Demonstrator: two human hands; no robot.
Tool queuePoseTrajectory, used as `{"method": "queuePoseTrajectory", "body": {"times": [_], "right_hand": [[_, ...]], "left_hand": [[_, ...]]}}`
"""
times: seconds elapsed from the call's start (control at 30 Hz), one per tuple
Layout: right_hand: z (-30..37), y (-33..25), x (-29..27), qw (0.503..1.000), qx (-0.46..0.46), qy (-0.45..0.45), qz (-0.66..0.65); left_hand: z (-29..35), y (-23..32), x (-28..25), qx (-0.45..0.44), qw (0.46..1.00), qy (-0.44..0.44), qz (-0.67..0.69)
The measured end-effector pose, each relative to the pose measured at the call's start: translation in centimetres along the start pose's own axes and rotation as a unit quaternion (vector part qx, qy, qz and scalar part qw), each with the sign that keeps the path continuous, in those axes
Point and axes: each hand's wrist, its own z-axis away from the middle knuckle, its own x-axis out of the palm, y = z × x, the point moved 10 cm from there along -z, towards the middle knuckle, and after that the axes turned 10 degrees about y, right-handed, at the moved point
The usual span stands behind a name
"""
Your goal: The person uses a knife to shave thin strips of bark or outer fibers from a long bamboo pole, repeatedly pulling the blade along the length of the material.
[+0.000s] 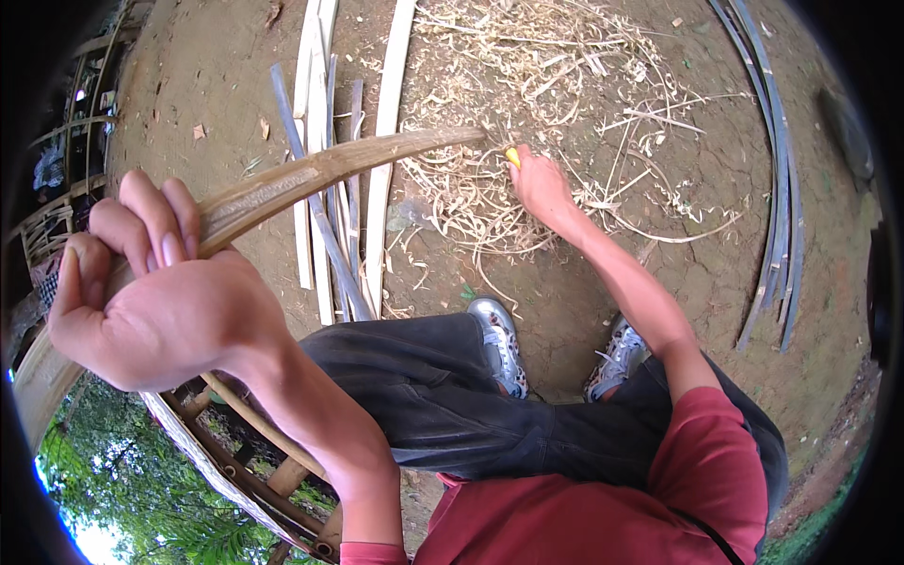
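Note:
My left hand (169, 282) is raised close at the left, its fingers curled around a long, pale brown bamboo strip (330, 168). The strip runs from the lower left edge past my palm and bends toward the upper middle. Beyond its far end my right hand (543, 193) is stretched out low over the ground, closed on a yellow-handled knife (512, 157). Little of the knife shows past my fingers, and its blade is hard to make out against the shavings. Curled bamboo shavings (471, 207) lie beneath both the strip's end and my right hand.
Several split bamboo strips (384, 141) lie on the dirt ground left of the shavings. A bundle of dark strips (777, 188) lies at the right. My shoes (499, 344) are just in front of me. A bamboo frame (235, 461) stands at the lower left beside green plants.

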Motion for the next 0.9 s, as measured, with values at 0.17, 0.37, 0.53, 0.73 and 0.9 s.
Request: {"method": "queuePoseTrajectory", "body": {"times": [0.17, 0.37, 0.53, 0.73, 0.9], "right_hand": [[-0.9, -2.8, -4.8, 0.995, -0.048, 0.068, -0.057], [-0.4, -1.2, -2.4, 0.998, 0.002, -0.031, -0.046], [-1.1, 0.3, -1.0, 0.999, -0.032, -0.027, -0.031], [-1.4, 1.7, -5.9, 0.984, 0.043, 0.073, -0.159], [-1.8, 1.6, -8.2, 0.939, 0.079, 0.080, -0.324]], "left_hand": [[0.3, 0.3, -0.6, 0.056, 0.997, 0.002, -0.056], [0.6, 0.3, -0.8, 0.024, 1.000, 0.004, 0.004], [0.3, 0.4, -2.3, 0.064, 0.998, 0.016, 0.004], [-0.8, 0.1, -5.5, 0.032, 0.996, 0.087, 0.011], [-3.9, 2.5, -8.7, -0.013, 0.989, 0.031, 0.146]]}}
